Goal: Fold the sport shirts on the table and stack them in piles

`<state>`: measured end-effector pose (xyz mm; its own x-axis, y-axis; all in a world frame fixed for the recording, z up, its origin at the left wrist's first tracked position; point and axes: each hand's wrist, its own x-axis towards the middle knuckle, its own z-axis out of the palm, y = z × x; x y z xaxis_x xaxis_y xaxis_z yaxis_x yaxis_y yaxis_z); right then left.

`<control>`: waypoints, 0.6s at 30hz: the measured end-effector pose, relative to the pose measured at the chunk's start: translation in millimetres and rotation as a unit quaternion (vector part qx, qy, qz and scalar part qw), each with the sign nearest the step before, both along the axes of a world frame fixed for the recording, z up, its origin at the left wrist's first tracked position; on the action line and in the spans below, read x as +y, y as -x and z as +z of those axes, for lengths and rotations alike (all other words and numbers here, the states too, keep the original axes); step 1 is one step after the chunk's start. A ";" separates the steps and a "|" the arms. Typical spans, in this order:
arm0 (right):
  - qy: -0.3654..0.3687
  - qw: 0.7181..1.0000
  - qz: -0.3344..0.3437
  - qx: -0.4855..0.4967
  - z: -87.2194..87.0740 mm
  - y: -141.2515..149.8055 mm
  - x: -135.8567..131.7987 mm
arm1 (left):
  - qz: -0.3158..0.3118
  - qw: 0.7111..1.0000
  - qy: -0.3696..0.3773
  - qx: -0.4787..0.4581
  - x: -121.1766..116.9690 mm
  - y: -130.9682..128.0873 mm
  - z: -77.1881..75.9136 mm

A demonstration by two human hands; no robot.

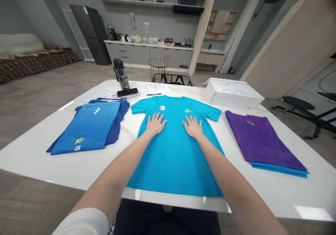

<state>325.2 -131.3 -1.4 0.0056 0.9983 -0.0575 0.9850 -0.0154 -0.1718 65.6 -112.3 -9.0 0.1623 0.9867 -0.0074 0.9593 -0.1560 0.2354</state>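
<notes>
A bright blue T-shirt (173,158) lies spread flat on the white table (105,172), its collar at the far side and its hem at the near edge. Two small chest logos show, one on each side. My left hand (155,123) rests palm down on the left chest, fingers spread just below the round logo. On the other side my right hand (193,126) lies flat below the green logo, its fingers apart too. Neither hand grips the cloth.
Folded blue shirts (86,128) lie to the left, and a purple folded shirt (262,140) tops a stack at right. Behind are a water bottle (122,75), a phone (127,92), a pen (154,94), a printed sheet (159,88) and an open white box (233,97).
</notes>
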 end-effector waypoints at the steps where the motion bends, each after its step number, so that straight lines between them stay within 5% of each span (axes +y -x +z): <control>1: -0.005 1.000 -0.012 -0.002 -3.6 -6.5 1.9 | 0.000 1.000 -0.006 -0.001 1.4 3.2 -1.7; 6: -0.031 0.998 -0.054 0.003 -10.5 -27.5 1.8 | 0.022 0.999 -0.034 0.000 2.2 3.5 -1.0; 12: -0.110 0.987 -0.112 -0.028 7.6 -6.9 27.2 | 0.076 0.992 -0.098 0.032 23.3 -23.2 14.7; 18: -0.152 0.982 -0.094 -0.054 10.1 2.0 43.2 | -0.039 0.990 -0.128 0.034 46.9 -19.6 4.1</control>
<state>323.2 -88.1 8.7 0.1817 0.9500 0.2539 0.9823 -0.1636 -0.0910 85.2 -65.4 -4.9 0.2461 0.9422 0.2275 0.9541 -0.2769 0.1145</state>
